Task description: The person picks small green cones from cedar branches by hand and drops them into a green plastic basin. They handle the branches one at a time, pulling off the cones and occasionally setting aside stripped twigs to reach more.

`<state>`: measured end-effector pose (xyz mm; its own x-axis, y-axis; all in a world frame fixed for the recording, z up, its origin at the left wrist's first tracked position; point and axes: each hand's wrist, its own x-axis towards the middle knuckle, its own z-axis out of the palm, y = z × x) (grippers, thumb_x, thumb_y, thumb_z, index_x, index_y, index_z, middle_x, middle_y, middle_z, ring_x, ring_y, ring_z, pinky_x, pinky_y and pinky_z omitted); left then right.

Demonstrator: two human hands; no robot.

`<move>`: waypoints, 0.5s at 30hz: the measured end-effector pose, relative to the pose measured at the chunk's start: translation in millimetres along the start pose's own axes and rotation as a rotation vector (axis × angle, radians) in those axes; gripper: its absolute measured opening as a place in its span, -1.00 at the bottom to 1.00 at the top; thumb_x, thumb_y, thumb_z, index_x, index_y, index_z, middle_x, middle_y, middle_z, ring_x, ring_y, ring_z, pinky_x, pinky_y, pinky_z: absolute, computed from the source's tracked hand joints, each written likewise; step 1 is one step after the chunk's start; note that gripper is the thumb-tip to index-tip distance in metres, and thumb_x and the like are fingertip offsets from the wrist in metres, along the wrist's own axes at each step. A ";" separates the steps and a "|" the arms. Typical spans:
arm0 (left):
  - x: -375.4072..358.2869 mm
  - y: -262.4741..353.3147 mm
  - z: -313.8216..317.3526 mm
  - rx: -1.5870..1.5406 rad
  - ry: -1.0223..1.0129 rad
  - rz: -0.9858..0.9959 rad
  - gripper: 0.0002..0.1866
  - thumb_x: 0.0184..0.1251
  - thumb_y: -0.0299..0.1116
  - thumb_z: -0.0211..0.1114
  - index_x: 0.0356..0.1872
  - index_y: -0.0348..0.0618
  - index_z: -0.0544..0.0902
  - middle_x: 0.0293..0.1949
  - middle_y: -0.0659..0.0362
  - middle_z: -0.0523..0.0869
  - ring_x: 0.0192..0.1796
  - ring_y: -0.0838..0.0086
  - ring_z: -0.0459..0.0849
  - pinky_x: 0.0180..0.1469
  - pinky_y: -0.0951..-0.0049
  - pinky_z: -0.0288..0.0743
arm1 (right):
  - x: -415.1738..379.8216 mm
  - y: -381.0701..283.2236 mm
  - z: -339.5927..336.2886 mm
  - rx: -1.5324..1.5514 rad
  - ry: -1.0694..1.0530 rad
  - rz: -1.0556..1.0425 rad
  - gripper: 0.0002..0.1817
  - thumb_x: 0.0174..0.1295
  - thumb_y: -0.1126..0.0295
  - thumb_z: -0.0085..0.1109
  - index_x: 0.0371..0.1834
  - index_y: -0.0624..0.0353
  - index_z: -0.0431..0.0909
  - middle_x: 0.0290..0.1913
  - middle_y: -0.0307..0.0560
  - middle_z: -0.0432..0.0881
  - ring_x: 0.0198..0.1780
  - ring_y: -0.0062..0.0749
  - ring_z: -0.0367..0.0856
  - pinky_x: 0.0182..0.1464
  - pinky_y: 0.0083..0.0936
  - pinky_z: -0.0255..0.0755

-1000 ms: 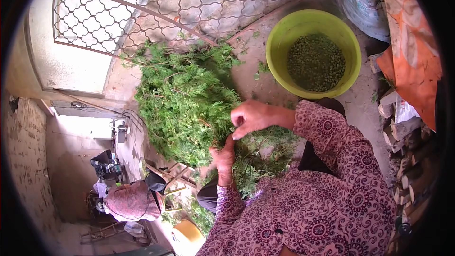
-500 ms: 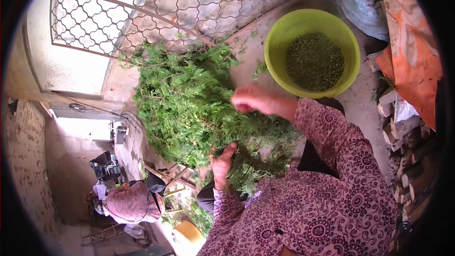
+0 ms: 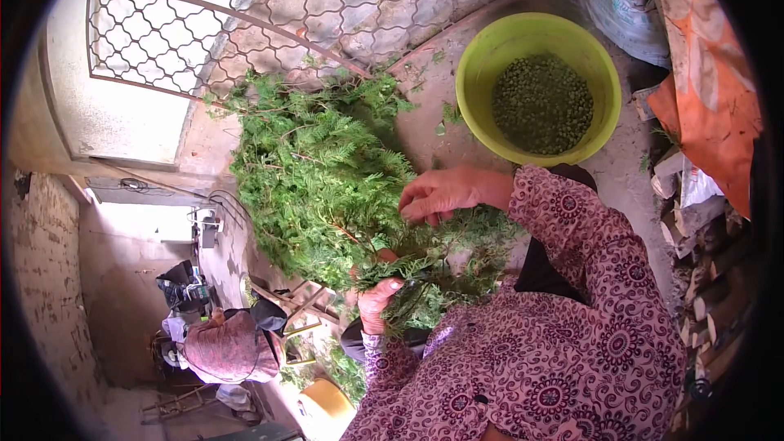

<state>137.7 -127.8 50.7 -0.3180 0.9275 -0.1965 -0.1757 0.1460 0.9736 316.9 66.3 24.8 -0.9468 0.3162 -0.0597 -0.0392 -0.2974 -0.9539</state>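
My left hand is closed around a leafy green branch, its thumb on top and the feathery sprigs spreading to the right. Above it, my right hand hovers at the edge of a large heap of green branches. Its fingers curl toward the thumb; anything between them is too small to make out. To the upper right stands a lime-green tub, with many small round green cones or seed pods inside.
A metal lattice stands behind the heap. At the right are an orange sack, a white sack and stacked firewood. Another person is at the lower left, near a yellow bucket.
My right hand, blurred before, has come down slightly and its fingers now show. My left hand has shifted a little lower, and a leafy sprig now lies across it.
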 end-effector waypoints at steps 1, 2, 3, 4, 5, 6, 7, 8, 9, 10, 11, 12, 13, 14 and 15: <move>0.5 1.0 2.0 0.003 -0.022 -0.004 -0.62 -0.16 -0.43 0.47 -0.26 -0.35 0.57 -0.29 0.15 0.61 -0.27 0.48 0.55 -0.13 0.47 0.45 | 2.3 3.4 2.4 0.019 -0.063 0.021 -0.60 0.12 0.16 0.13 -0.10 0.23 0.45 -0.42 -0.24 0.52 -0.48 -0.63 0.46 -0.52 -0.70 0.28; 1.4 1.7 4.6 0.005 -0.042 -0.005 -0.61 -0.16 -0.42 0.47 -0.26 -0.34 0.57 -0.30 0.16 0.61 -0.28 0.48 0.55 -0.13 0.47 0.45 | 6.0 8.2 2.1 0.020 -0.063 0.021 -0.60 0.12 0.16 0.13 -0.10 0.23 0.45 -0.42 -0.24 0.52 -0.48 -0.63 0.46 -0.52 -0.70 0.28; 3.6 1.5 6.6 0.006 -0.063 -0.005 -0.61 -0.17 -0.42 0.47 -0.26 -0.34 0.57 -0.30 0.16 0.61 -0.28 0.48 0.55 -0.14 0.47 0.45 | 9.8 12.4 1.9 -0.019 -0.140 0.017 -0.61 0.11 0.14 0.13 -0.12 0.21 0.47 -0.44 -0.27 0.52 -0.49 -0.66 0.45 -0.52 -0.70 0.27; 4.4 1.8 7.5 0.010 -0.073 -0.006 -0.60 -0.17 -0.42 0.47 -0.26 -0.33 0.56 -0.30 0.16 0.61 -0.28 0.48 0.55 -0.14 0.48 0.45 | 12.0 15.3 1.7 -0.058 -0.218 0.013 -0.61 0.10 0.13 0.14 -0.14 0.18 0.50 -0.47 -0.31 0.52 -0.50 -0.68 0.44 -0.52 -0.71 0.27; 7.3 1.8 8.0 0.006 -0.087 0.000 -0.60 -0.17 -0.41 0.48 -0.26 -0.33 0.56 -0.30 0.16 0.61 -0.28 0.48 0.55 -0.15 0.48 0.45 | 12.8 16.9 0.5 -0.058 -0.219 0.013 -0.61 0.10 0.13 0.14 -0.14 0.18 0.50 -0.47 -0.31 0.52 -0.50 -0.68 0.44 -0.52 -0.71 0.27; 6.7 0.6 5.5 0.006 -0.085 0.000 -0.60 -0.17 -0.41 0.48 -0.26 -0.33 0.56 -0.30 0.16 0.61 -0.28 0.48 0.55 -0.15 0.48 0.45 | 12.3 15.4 -0.5 -0.061 -0.191 -0.008 -0.64 0.06 0.16 0.17 -0.20 0.20 0.53 -0.51 -0.26 0.53 -0.52 -0.62 0.46 -0.52 -0.67 0.29; 6.0 -1.8 0.5 0.071 -0.021 -0.065 -0.60 -0.19 -0.41 0.49 -0.26 -0.32 0.56 -0.30 0.17 0.61 -0.28 0.49 0.55 -0.16 0.49 0.46 | 11.8 14.3 -1.3 -0.064 -0.162 -0.029 -0.68 0.02 0.19 0.20 -0.27 0.21 0.56 -0.55 -0.21 0.54 -0.54 -0.56 0.48 -0.53 -0.63 0.31; 6.2 -4.6 -3.0 0.136 0.043 -0.130 -0.59 -0.20 -0.40 0.50 -0.27 -0.31 0.55 -0.30 0.17 0.61 -0.28 0.49 0.56 -0.18 0.51 0.47 | 12.1 13.2 -1.4 -0.063 -0.164 -0.027 -0.68 0.02 0.19 0.20 -0.27 0.21 0.56 -0.55 -0.21 0.54 -0.54 -0.56 0.48 -0.53 -0.63 0.31; 9.0 -2.6 2.1 0.164 0.063 -0.135 -0.60 -0.18 -0.43 0.48 -0.25 -0.32 0.55 -0.30 0.17 0.62 -0.27 0.51 0.56 -0.19 0.54 0.49 | 12.8 11.6 -1.5 -0.360 -0.042 -0.139 -0.74 -0.01 0.26 0.20 -0.35 0.23 0.57 -0.58 -0.10 0.54 -0.53 -0.43 0.51 -0.51 -0.54 0.35; 11.2 0.4 8.2 0.163 0.063 -0.136 -0.60 -0.18 -0.43 0.48 -0.25 -0.32 0.55 -0.30 0.17 0.62 -0.27 0.51 0.56 -0.19 0.54 0.49 | 13.2 10.8 -1.3 -0.655 0.083 -0.251 -0.79 -0.04 0.32 0.19 -0.43 0.26 0.58 -0.60 0.00 0.54 -0.53 -0.31 0.55 -0.49 -0.45 0.39; 14.3 3.8 17.3 0.259 0.080 -0.159 -0.61 -0.16 -0.46 0.47 -0.24 -0.32 0.55 -0.30 0.17 0.62 -0.26 0.51 0.56 -0.18 0.53 0.49 | 13.1 13.4 0.7 -0.655 0.083 -0.249 -0.79 -0.04 0.32 0.19 -0.43 0.26 0.58 -0.60 0.00 0.54 -0.53 -0.31 0.55 -0.49 -0.45 0.39; 18.2 6.3 27.8 0.356 0.096 -0.181 -0.62 -0.14 -0.49 0.45 -0.22 -0.33 0.54 -0.30 0.17 0.62 -0.26 0.51 0.57 -0.16 0.53 0.50 | 13.3 18.5 4.3 -0.865 0.202 -0.328 -0.83 -0.05 0.37 0.16 -0.48 0.27 0.57 -0.59 0.08 0.53 -0.49 -0.20 0.56 -0.44 -0.38 0.41; 22.3 0.6 34.0 0.264 0.036 -0.095 -0.65 -0.08 -0.53 0.41 -0.20 -0.33 0.54 -0.29 0.16 0.62 -0.29 0.52 0.57 -0.16 0.54 0.50 | 14.0 23.5 5.7 -1.073 0.326 -0.406 -0.85 -0.06 0.41 0.12 -0.54 0.29 0.56 -0.57 0.16 0.52 -0.46 -0.08 0.57 -0.39 -0.30 0.43; 22.8 -1.1 36.5 0.265 0.030 -0.096 -0.65 -0.08 -0.53 0.41 -0.20 -0.33 0.54 -0.29 0.16 0.62 -0.29 0.52 0.57 -0.16 0.54 0.50 | 18.2 29.2 1.9 -1.073 0.331 -0.404 -0.85 -0.06 0.41 0.12 -0.54 0.29 0.56 -0.57 0.16 0.52 -0.46 -0.08 0.57 -0.39 -0.30 0.43; 23.0 -1.8 38.3 0.271 0.057 -0.118 -0.65 -0.09 -0.53 0.41 -0.21 -0.34 0.55 -0.29 0.16 0.62 -0.29 0.52 0.57 -0.16 0.53 0.50 | 21.4 27.1 -1.4 -1.132 0.413 -0.279 -0.86 -0.05 0.42 0.10 -0.56 0.30 0.55 -0.57 0.17 0.52 -0.45 -0.05 0.57 -0.37 -0.29 0.44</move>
<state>166.4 -93.5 48.9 -0.3631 0.8791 -0.3088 0.0383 0.3452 0.9377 296.0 66.3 -2.7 -0.7703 0.5656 0.2944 0.2693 0.7071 -0.6538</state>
